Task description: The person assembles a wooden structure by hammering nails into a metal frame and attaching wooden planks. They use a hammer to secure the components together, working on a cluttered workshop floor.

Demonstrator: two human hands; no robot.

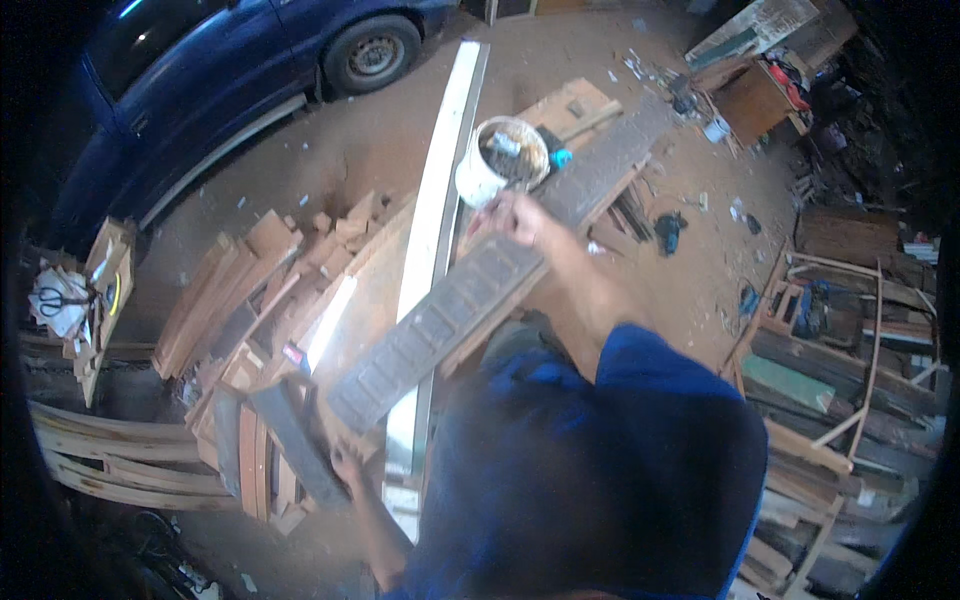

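A long dark wooden plank point(440, 318), marked with a row of rectangular outlines, lies slantwise before me across a long white board point(437, 190). My right hand point(512, 218) is over the plank, beside a white bucket point(470, 180) with small things inside. Its fingers are drawn together, and whatever they hold is too small to make out. Lower left, my left hand point(346, 468) is closed on the edge of a short, dark, slightly curved piece of wood point(292, 435). That piece slants beside the plank's near end.
Cut wood pieces point(275, 275) are heaped on the left, near a stand holding scissors point(62, 298). A dark blue vehicle point(200, 100) stands at the far left. Stacked timber point(810, 400) fills the right side. A cyan object point(561, 158) sits by the bucket.
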